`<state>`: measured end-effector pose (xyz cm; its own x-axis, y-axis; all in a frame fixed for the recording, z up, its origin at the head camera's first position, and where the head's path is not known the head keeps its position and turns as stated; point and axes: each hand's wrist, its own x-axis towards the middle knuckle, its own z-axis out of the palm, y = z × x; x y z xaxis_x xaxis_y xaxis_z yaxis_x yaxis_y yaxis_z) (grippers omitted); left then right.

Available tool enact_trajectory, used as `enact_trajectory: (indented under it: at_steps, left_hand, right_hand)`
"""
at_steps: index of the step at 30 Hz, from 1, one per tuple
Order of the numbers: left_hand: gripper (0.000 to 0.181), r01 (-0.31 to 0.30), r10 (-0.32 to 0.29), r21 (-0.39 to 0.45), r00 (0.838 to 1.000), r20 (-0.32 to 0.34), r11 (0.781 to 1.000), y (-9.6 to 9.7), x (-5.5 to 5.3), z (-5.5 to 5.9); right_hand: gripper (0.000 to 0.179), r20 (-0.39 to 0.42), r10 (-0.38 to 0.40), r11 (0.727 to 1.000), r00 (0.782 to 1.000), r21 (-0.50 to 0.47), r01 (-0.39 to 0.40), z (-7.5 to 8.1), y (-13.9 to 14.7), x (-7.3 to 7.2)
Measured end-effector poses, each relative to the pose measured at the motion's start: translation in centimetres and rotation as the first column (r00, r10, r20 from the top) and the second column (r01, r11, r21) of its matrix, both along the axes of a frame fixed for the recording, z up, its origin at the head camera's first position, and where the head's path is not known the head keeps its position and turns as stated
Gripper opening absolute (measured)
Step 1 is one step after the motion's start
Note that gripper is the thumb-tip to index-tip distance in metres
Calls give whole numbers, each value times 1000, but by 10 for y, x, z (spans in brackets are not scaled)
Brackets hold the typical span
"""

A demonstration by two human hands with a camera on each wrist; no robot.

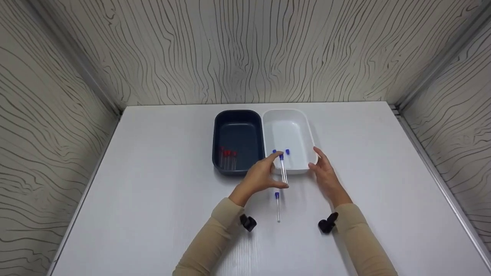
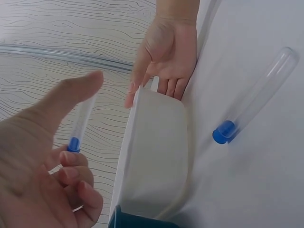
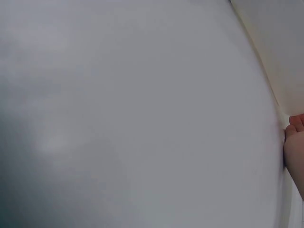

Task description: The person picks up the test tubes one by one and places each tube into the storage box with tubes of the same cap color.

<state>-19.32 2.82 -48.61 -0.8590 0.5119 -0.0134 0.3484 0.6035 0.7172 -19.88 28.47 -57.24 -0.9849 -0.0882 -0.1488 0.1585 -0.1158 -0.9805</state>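
Observation:
My left hand (image 1: 259,177) pinches a blue-capped clear test tube (image 1: 284,171) above the near edge of the white tray (image 1: 290,171). In the left wrist view, the thumb is at the clear end of this tube (image 2: 81,118) and the fingers are by its blue cap. My right hand (image 1: 328,178) holds the white tray's near right corner, thumb at the rim. Blue caps (image 1: 287,151) show inside that tray, partly hidden by the left hand. Another blue-capped test tube (image 1: 278,209) lies on the table below the left hand.
Against the white tray's left side stands a dark blue tray (image 1: 216,153), with several red-capped tubes (image 1: 228,154) at its near end. Both trays sit on a white table (image 1: 161,184) enclosed by wood-grain-patterned panels (image 1: 238,53).

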Motion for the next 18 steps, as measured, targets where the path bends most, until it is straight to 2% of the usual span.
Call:
enact_trajectory:
  at_steps: [7, 14, 18]
  left_hand:
    - [95, 11, -10, 32, 1000, -25, 999, 2, -7, 4]
    - [93, 22, -21, 22, 999, -49, 1000, 5, -15, 8]
    - [93, 15, -14, 21, 999, -45, 1000, 8, -22, 9]
  right_hand:
    - [68, 3, 2, 1000, 1000, 3, -2, 0, 1, 1]
    - [68, -9, -2, 998, 1000, -57, 1, -2, -1, 0]
    - [68, -6, 1, 999, 1000, -51, -1, -2, -1, 1]
